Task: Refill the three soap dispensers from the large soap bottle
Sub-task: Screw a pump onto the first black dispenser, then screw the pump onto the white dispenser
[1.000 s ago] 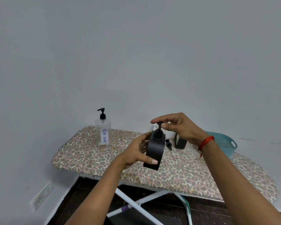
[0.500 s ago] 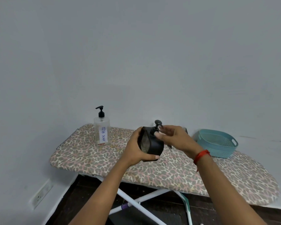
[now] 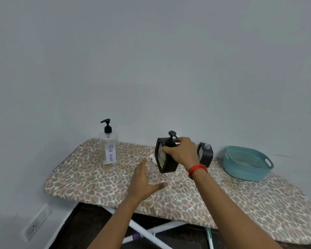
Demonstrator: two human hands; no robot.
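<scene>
So what I'm working on here is an ironing board (image 3: pixel 115 187) with a leopard-print cover, pushed up against the wall. Sitting on it from my view: a clear pump bottle (image 3: pixel 108 150) labelled DISH SOAP standing upright at the left end, a black dispenser (image 3: pixel 166 159) about mid-board, a second black dispenser (image 3: pixel 206 155) just behind and to the right of it near the wall, and a teal plastic basket (image 3: pixel 246 165) further right. There's a small whitish thing (image 3: pixel 152 157) left of the middle dispenser, can't tell what.
</scene>
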